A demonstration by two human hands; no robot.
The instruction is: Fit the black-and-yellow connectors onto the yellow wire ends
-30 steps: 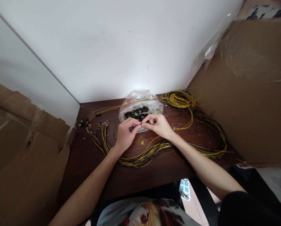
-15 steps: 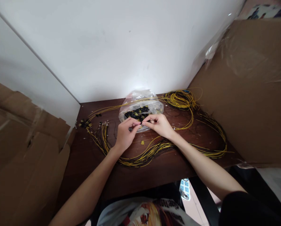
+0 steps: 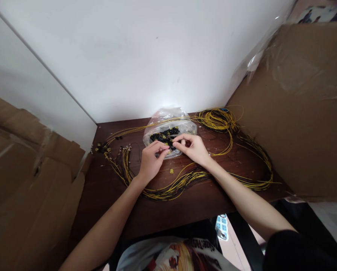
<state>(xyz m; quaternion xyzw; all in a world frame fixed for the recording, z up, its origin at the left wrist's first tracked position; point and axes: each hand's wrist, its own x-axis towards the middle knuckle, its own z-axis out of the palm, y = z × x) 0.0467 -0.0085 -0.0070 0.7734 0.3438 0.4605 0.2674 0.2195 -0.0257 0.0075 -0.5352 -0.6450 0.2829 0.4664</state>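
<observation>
Over the front of a clear plastic bag (image 3: 185, 123), my left hand (image 3: 154, 160) pinches thumb and forefinger together; whatever sits between the tips is too small to name. My right hand (image 3: 194, 149) is also closed in a pinch just to the right, its fingertips a small gap away, over a heap of small black and yellow parts (image 3: 165, 134) in the bag. What the right fingertips hold, if anything, cannot be made out. A small yellow piece (image 3: 171, 171) lies on the dark table below the hands.
A bundle of yellow and black wires (image 3: 168, 194) curves across the table in front of the bag. A coil of yellow wire (image 3: 217, 119) lies at the back right. Cardboard (image 3: 304, 113) stands on the right, more cardboard (image 3: 30, 195) on the left. A white wall (image 3: 157, 56) rises behind.
My right hand has shifted slightly up and right, so its fingertips have parted from those of my left hand. The left hand stays almost in place.
</observation>
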